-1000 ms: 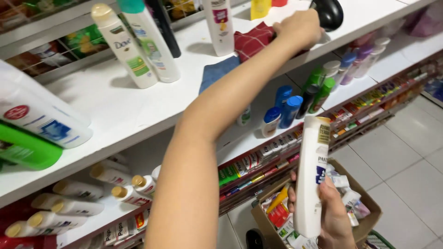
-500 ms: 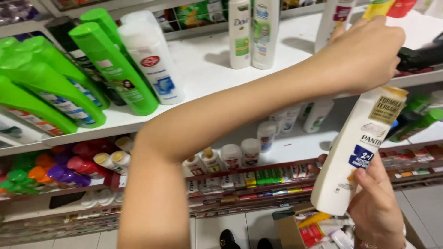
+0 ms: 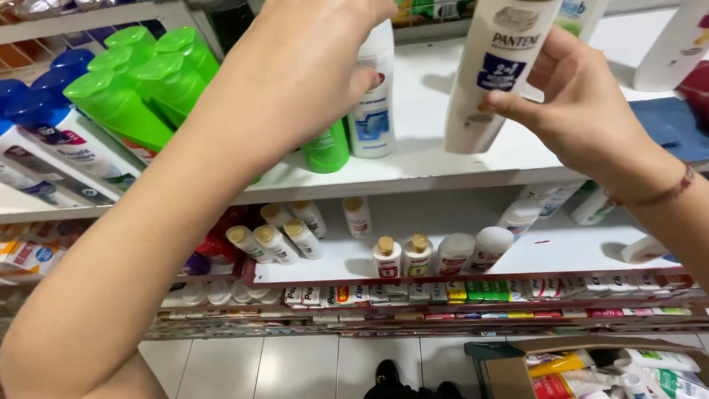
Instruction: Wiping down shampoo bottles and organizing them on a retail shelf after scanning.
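Observation:
My right hand (image 3: pixel 583 111) grips a tall white shampoo bottle (image 3: pixel 502 66) with a dark blue label and holds it tilted just above the white upper shelf (image 3: pixel 413 166). My left hand (image 3: pixel 310 66) reaches over that shelf at top centre, its thumb against a white bottle with a blue label (image 3: pixel 373 111). Its fingers run out of the top of the view. A small green bottle (image 3: pixel 325 151) stands just below that hand.
Several green-capped bottles (image 3: pixel 140 96) and blue-capped white ones lean at the shelf's left. Small white bottles (image 3: pixel 402 255) stand on the lower shelf. A blue cloth (image 3: pixel 676 122) lies at right. An open cardboard box (image 3: pixel 509 369) of products sits on the tiled floor.
My right hand has lifted the white shampoo bottle from below shelf level up to the upper shelf. The view has shifted left along the shelf, and my left hand stays reaching over it.

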